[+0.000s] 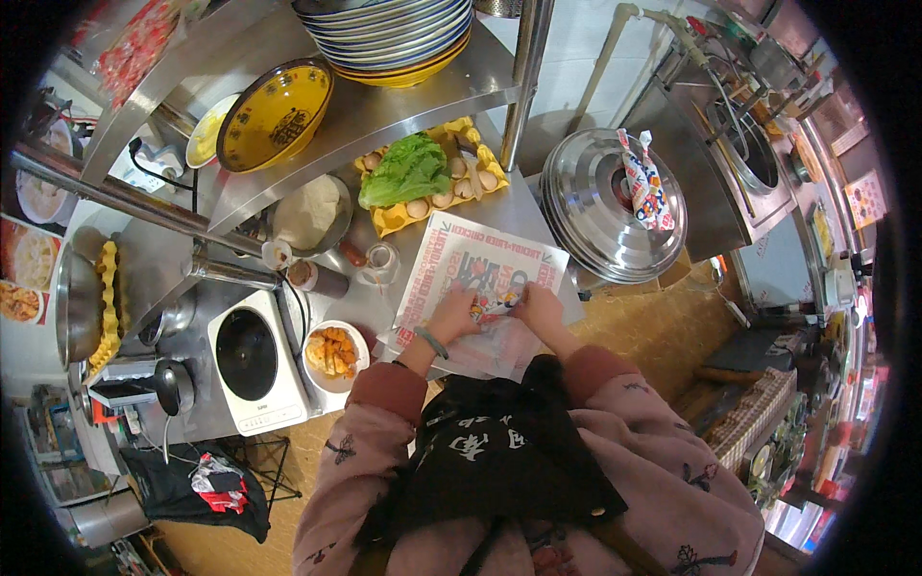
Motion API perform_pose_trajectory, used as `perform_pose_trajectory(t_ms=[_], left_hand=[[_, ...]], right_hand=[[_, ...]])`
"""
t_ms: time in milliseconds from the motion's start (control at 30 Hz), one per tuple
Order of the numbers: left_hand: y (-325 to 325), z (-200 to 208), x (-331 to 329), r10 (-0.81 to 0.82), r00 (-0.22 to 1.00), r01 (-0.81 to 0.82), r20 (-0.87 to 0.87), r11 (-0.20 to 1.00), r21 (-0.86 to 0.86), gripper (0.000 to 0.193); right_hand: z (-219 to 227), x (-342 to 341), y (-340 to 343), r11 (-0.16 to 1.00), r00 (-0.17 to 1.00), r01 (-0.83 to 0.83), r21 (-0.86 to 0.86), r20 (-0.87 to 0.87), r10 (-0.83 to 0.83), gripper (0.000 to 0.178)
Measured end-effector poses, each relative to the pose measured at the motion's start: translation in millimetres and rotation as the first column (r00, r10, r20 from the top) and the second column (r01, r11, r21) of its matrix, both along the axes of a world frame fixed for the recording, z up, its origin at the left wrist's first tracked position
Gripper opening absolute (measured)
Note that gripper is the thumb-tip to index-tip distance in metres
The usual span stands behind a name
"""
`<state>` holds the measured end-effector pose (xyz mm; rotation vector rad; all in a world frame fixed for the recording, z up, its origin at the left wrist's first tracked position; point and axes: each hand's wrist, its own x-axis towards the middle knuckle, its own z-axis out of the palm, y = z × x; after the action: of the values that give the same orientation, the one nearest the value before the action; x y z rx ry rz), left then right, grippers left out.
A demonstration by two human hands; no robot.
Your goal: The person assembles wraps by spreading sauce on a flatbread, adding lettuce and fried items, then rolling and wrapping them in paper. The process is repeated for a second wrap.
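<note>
Hands together over a steel counter point(525, 206), you grip a small bundle in colorfully printed paper point(498, 301), your left hand point(455, 311) closed on one end and your right hand point(540, 307) on the other; how tightly, one cannot tell. The bundle lies above printed white sheets point(477, 244). A bowl point(329, 385) of golden-brown food point(333, 352) stands left, lettuce point(408, 171) tops an egg tray point(389, 222) beyond.
</note>
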<state>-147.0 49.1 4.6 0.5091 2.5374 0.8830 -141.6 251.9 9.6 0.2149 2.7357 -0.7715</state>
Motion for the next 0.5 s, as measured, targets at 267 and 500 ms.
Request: perform_pose_trajectory(t_ms=[267, 500], left_hand=[[5, 5, 10, 0.182, 0.971, -0.180, -0.154, 0.983, 0.024, 0.047], [16, 7, 22, 0.110, 0.923, -0.182, -0.370, 0.969, -0.165, 0.034]], right_hand=[[30, -26, -15, 0.763, 0.732, -0.601, 0.236, -0.220, 0.645, 0.042], [17, -25, -43, 0.618, 0.659, -0.731, 0.289, 0.068, 0.749, 0.042]])
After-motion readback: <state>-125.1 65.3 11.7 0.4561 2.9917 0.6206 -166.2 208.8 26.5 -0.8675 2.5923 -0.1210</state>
